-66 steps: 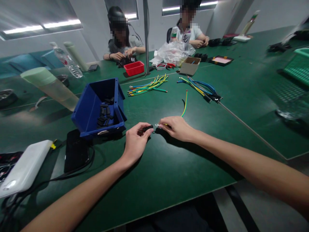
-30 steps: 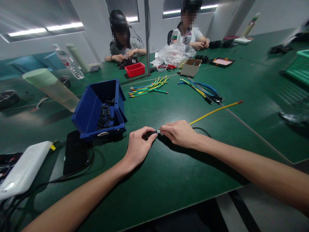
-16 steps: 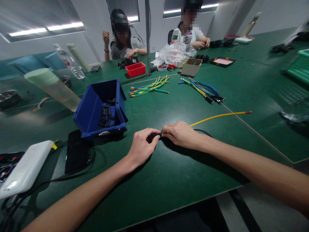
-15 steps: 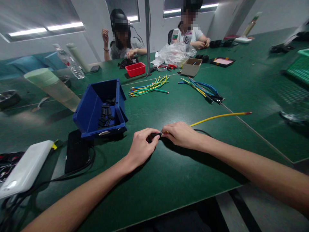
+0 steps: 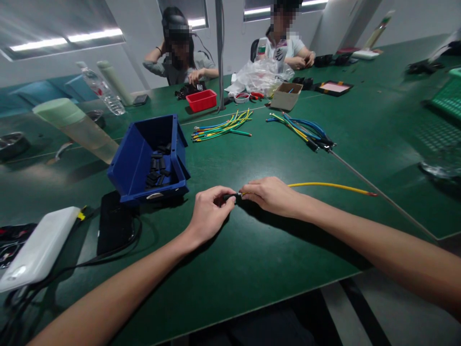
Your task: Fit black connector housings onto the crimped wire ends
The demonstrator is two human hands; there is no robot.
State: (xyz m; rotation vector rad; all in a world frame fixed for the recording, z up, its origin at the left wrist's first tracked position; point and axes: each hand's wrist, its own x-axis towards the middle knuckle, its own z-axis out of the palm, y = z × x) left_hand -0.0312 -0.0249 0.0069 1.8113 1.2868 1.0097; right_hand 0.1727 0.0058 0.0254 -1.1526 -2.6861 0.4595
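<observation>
My left hand (image 5: 212, 211) pinches a short black sleeve (image 5: 229, 196) between thumb and fingertips. Closed on a yellow wire (image 5: 324, 184) is my right hand (image 5: 268, 194); the wire's near end meets the black sleeve, and its bare copper tip points off to the right. Whether the wire end sits inside the sleeve I cannot tell. To the left of my hands stands a blue bin (image 5: 153, 158) holding several black sleeves (image 5: 157, 168) of the same look.
Bundles of coloured wires (image 5: 223, 127) and blue and yellow cables (image 5: 306, 129) lie beyond my hands. A phone (image 5: 117, 223) and a white power bank (image 5: 39, 245) lie left. A red tray (image 5: 201, 101), a metal pole (image 5: 220, 57) and two people are across the table.
The yellow wire's far end has swung down toward me. My hands stay pinched together with a small shift. One person across the table has moved a raised hand to their head.
</observation>
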